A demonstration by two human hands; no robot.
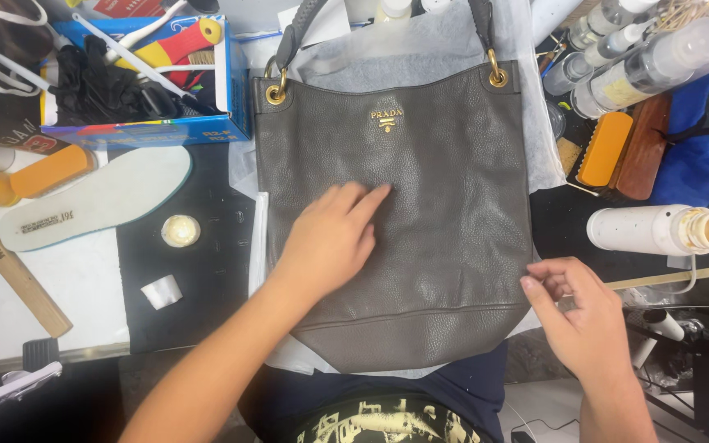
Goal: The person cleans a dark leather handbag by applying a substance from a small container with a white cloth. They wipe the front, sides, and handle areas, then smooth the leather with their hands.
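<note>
A grey pebbled-leather handbag (445, 205) with a small gold emblem near its top edge lies flat on white tissue paper (420, 49) in the middle of the cluttered worktable; the left hand (330, 238) rests on its front, palm down with the fingers spread and gripping nothing. The right hand (584, 316) sits at the bag's lower right edge, fingers loosely curled and holding nothing. A blue cardboard box (145, 78) of tools stands at upper left, above a white shoe insole (96, 197), and a white bottle (658, 230) lies at right.
</note>
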